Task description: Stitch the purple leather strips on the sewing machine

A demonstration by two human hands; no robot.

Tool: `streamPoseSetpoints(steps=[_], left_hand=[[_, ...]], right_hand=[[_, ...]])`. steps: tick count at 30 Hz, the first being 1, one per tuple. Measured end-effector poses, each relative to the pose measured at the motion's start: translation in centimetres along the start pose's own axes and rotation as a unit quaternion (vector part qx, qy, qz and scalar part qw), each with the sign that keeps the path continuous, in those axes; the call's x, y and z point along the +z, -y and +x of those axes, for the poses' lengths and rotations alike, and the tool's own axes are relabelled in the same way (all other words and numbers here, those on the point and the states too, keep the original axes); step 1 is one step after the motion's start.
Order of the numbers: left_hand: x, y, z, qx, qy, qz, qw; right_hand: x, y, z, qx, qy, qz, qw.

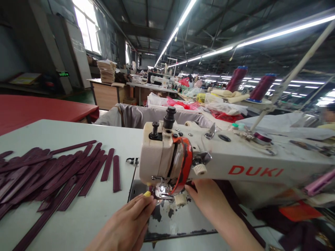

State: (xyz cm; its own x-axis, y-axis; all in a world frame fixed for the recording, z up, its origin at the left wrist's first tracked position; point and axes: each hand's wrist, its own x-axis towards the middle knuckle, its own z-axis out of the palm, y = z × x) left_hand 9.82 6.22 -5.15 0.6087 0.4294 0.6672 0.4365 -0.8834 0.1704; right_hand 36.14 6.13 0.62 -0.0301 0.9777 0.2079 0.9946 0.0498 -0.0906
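Observation:
A white sewing machine (pixel 162 157) marked DUKI stands in front of me, an orange-red guard (pixel 185 164) on its head. My left hand (pixel 132 216) is beside the presser foot (pixel 163 194), its fingers pressed together and a yellow covering on one fingertip. A bit of maroon material (pixel 151 190) shows just past those fingertips; most of whatever they hold is hidden. My right hand (pixel 201 195) reaches under the machine arm, right of the needle area. Its thumb shows, but the other fingers are hidden behind the head. Dark maroon material (pixel 230 195) lies behind my right forearm.
Many maroon straps (pixel 65 170) lie piled on the pale table (pixel 86 223) at left. A grey cloth-lined bin (pixel 133 115) stands behind the machine. Two maroon thread cones (pixel 237 79) stand back right. A red-covered table (pixel 47 109) is far left. Part of a person (pixel 328 118) shows at right.

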Motion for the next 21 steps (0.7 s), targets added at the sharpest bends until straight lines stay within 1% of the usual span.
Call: streamPoseSetpoints(steps=[4, 6, 10, 13, 15, 16, 17, 18, 19, 21], left_hand=[[-0.6, -0.4, 0.3, 0.019, 0.011, 0.025, 0.999], [-0.8, -0.6, 0.5, 0.018, 0.025, 0.032, 0.999], [-1.0, -1.0, 0.5, 0.001, 0.029, 0.021, 0.999], [-1.5, -1.0, 0.5, -0.013, 0.038, -0.004, 0.999], [-2.2, -0.6, 0.6, -0.035, 0.042, -0.012, 0.998], [-2.5, -0.3, 0.9, -0.055, 0.042, -0.009, 0.998], [-2.8, 0.2, 1.3, -0.076, 0.046, 0.001, 0.996], [-3.1, 0.7, 1.7, -0.093, 0.056, 0.014, 0.994], [-3.2, 1.3, 2.3, -0.103, 0.072, 0.026, 0.992], [-3.1, 2.6, 3.6, -0.09, 0.118, 0.033, 0.988]], right_hand=[[0.5, 0.1, -0.3, 0.015, 0.005, -0.028, 0.999], [0.6, 0.0, -0.5, 0.022, 0.006, -0.039, 0.999], [0.9, -0.1, 0.1, 0.033, -0.006, -0.052, 0.998], [0.4, -0.4, 0.4, 0.033, -0.023, -0.053, 0.998], [-0.6, -0.4, -0.5, 0.029, -0.032, -0.048, 0.998], [-1.1, -0.3, -1.3, 0.004, -0.049, -0.031, 0.998], [-1.5, 0.0, -2.4, -0.036, -0.075, -0.003, 0.996], [-1.9, 0.5, -3.7, -0.094, -0.106, 0.033, 0.989], [-1.9, 1.2, -5.0, -0.166, -0.143, 0.073, 0.973], [-1.4, 3.2, -7.1, -0.291, -0.194, 0.131, 0.928]])
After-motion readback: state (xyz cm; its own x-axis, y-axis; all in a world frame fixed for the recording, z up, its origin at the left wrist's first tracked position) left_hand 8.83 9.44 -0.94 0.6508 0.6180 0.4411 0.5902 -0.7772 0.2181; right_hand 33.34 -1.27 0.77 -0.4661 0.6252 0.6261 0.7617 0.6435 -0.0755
